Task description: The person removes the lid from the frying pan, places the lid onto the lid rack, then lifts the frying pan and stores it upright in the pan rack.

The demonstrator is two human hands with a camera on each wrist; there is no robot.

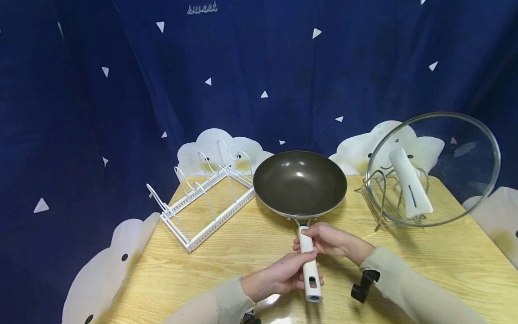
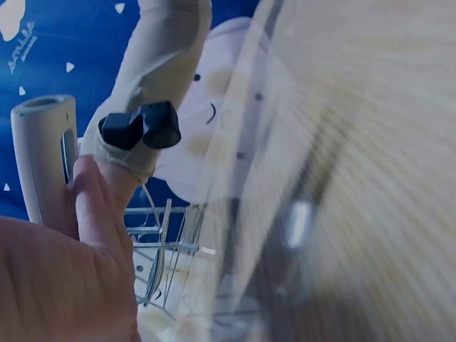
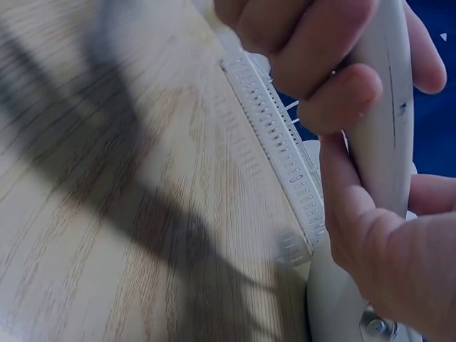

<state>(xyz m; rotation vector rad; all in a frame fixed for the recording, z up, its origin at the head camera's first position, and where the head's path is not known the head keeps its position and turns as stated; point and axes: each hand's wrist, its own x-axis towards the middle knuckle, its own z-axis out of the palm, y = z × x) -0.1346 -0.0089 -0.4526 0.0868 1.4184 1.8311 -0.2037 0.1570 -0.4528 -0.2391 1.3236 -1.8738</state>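
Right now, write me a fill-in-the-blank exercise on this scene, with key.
The left hand and right hand both grip the ____ of the pan.
From the person's side, the white rack stands ____ of the pan.
The hand nearer the pan's bowl is the ____ one.
The curtain behind is dark ____.
Answers: handle; left; right; blue.

The word "sweet" (image 1: 202, 8) stands in pale lowercase script on the dark blue curtain (image 1: 243, 54), towards eleven o'clock in the head view; in the left wrist view, at ten o'clock, slanted pale script (image 2: 20, 45) on the curtain appears to read "smile"; smaller lettering (image 2: 29, 48) beside it is illegible.
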